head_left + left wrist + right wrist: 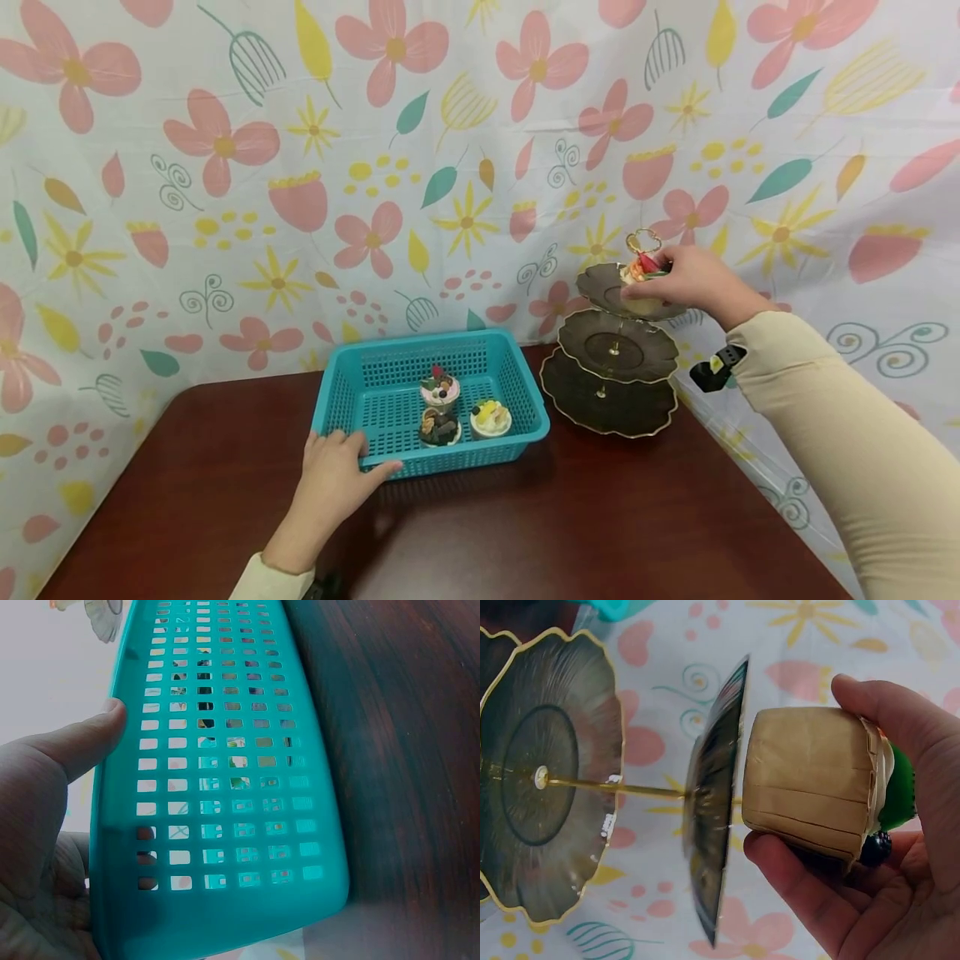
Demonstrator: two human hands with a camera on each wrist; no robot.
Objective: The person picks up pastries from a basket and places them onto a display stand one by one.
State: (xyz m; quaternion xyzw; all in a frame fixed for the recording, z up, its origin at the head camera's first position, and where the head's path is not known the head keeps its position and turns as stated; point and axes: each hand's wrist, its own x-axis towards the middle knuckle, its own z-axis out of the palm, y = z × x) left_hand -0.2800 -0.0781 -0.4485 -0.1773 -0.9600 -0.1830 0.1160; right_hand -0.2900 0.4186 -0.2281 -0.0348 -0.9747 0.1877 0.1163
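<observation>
My right hand [697,283] holds a toy cupcake [810,780] by its tan paper wrapper, thumb on one side and fingers on the other. Its topping shows orange, red and green pieces in the head view. The wrapper's base is right at the top plate [718,802] of a three-tier cake stand [611,408] with dark scalloped, gold-edged plates. At the near left corner of a teal plastic basket [495,454], my left hand [333,483] grips the rim [112,780]; its fingertips show through the holes.
Inside the basket sit three more cupcakes: one with pink cream [441,390], one with dark topping [439,429] and one with yellow fruit [491,417]. A gold loop handle [643,242] tops the stand. Behind the brown table [517,533] hangs a floral cloth [465,167].
</observation>
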